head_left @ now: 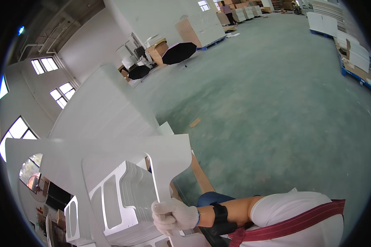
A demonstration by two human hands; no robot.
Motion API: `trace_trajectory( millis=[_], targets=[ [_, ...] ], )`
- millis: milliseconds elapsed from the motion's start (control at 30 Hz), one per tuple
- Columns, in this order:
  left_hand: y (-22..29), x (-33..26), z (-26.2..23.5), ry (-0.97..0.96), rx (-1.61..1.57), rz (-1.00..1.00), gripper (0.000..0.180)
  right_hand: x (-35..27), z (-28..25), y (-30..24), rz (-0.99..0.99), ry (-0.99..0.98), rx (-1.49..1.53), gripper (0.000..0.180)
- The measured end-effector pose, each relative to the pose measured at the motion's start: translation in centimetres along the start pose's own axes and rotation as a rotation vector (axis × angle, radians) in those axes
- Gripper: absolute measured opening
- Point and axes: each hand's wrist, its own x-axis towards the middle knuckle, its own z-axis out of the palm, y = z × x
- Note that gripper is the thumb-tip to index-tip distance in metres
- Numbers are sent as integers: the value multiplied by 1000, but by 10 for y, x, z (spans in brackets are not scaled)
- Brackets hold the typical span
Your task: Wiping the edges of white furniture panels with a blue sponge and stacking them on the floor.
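My right hand [175, 216], in a pale work glove with a blue cuff edge, is closed around the edge of a large white cut-out panel [115, 145]. This thin panel is raised at the left of the view; it has a round hole and large openings. Through it shows a stack of white frames [138, 190] with rounded rectangular openings, beside and behind my hand. A dark band wraps my right wrist. My left hand is not in view.
A tall, pale block-like stack [103, 103] rises behind the panel. A brown scrap [195, 122] lies on the green floor. Farther off are black umbrella-shaped items [179, 53], a wrapped pallet load [200, 31], and a blue pallet [358, 78] at right. A person [228, 13] stands far away.
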Motion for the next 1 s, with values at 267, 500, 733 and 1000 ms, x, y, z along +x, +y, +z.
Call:
trace_trajectory(
  millis=[267,500,733,1000],
  targets=[
    [-80,-33,20,-190,69,-82,36,21,30,-24,-204,-132,-56,39],
    [-51,-43,65,-283,-155,-340,38,24,62,-38,-227,-60,-71,40],
    [-34,-46,78,-294,-322,-445,41,39,70,-32,-233,-155,-163,38],
    [-53,-10,-7,-353,-556,-474,26,78,49,56,106,-351,-150,27]
  ],
)
